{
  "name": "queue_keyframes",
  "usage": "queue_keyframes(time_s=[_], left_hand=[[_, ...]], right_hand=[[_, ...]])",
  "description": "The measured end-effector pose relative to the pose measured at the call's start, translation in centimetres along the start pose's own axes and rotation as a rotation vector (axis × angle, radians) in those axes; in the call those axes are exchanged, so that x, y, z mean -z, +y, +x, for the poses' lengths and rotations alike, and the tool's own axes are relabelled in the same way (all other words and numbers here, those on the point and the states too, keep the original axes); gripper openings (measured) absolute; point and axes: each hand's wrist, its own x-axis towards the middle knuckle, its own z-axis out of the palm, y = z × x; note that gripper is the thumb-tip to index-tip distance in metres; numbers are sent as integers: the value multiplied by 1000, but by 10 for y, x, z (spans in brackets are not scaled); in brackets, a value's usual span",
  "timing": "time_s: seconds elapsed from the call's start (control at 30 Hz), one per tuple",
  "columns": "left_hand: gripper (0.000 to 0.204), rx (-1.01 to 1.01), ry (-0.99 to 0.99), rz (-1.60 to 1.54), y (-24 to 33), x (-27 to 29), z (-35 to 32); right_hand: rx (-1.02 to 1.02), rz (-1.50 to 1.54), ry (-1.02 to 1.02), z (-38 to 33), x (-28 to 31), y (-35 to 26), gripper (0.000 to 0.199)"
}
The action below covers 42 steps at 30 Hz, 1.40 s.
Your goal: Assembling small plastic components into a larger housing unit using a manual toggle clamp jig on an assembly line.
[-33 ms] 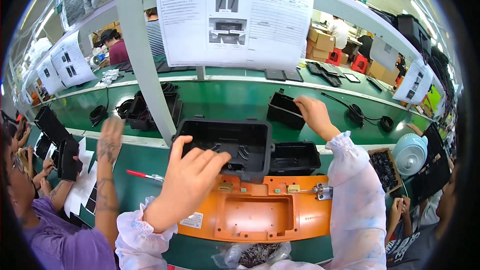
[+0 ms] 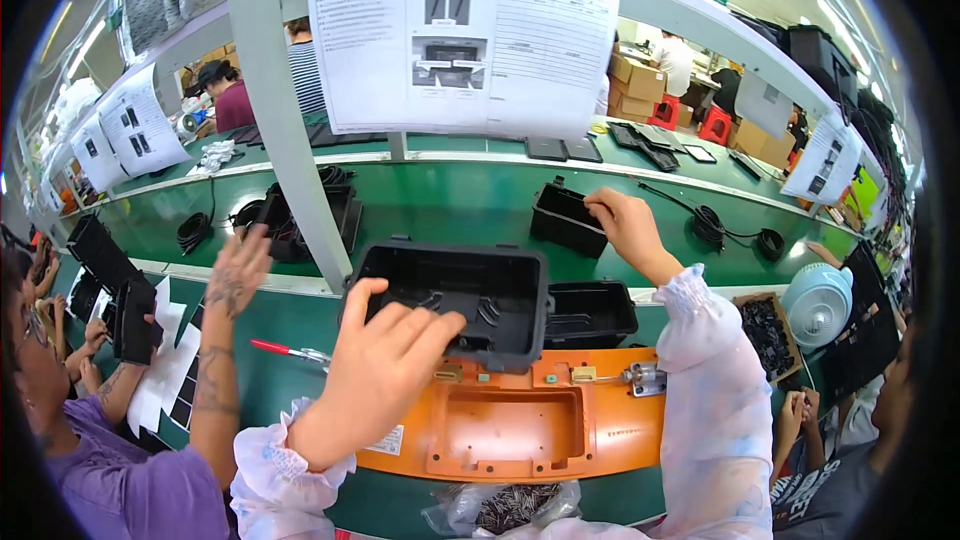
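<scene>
Three black plastic housings of the same open, box-like kind can be counted around the person's hands. The largest-looking one, the near housing (image 2: pixel 455 300), is gripped at its near left wall by the left hand (image 2: pixel 385 360), fingers curled over the rim and thumb raised beside it; it is held tilted above the far edge of the single orange fixture (image 2: pixel 500 420) on the near bench. A second housing (image 2: pixel 590 312) lies just to the right of it, untouched, at the fixture's far right corner. The third, the far housing (image 2: pixel 565 218), stands farther off on the green conveyor (image 2: pixel 450 205), and its right rim is pinched by the right hand (image 2: pixel 625 225), which is closed on it with the arm stretched out.

One red-handled tool (image 2: pixel 285 350) lies on the green surface to the left of the fixture. One clear bag of small dark parts (image 2: pixel 505 508) sits at the near edge (its contents are too small to be told apart). A co-worker's raised hand (image 2: pixel 238 275) is seen at the left, well apart from the housings. One white fan (image 2: pixel 815 300) stands at the right.
</scene>
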Motion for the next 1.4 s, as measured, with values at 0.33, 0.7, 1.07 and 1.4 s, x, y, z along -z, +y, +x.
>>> queue_keyframes(time_s=[0.33,0.7,1.07,1.4], left_hand=[[25,-332,-146,-671,24,3,4],[34,-351,-167,-886,24,-15,-4],[69,19,-266,-879,17,6,-49],[40,32,-104,-796,43,-38,-63]], right_hand=[[201,1029,-290,-28,104,-174,16],[422,836,-82,-73,102,-196,10],[438,-63,205,-88,64,-231,30],[275,46,78,-117,66,-256,28]])
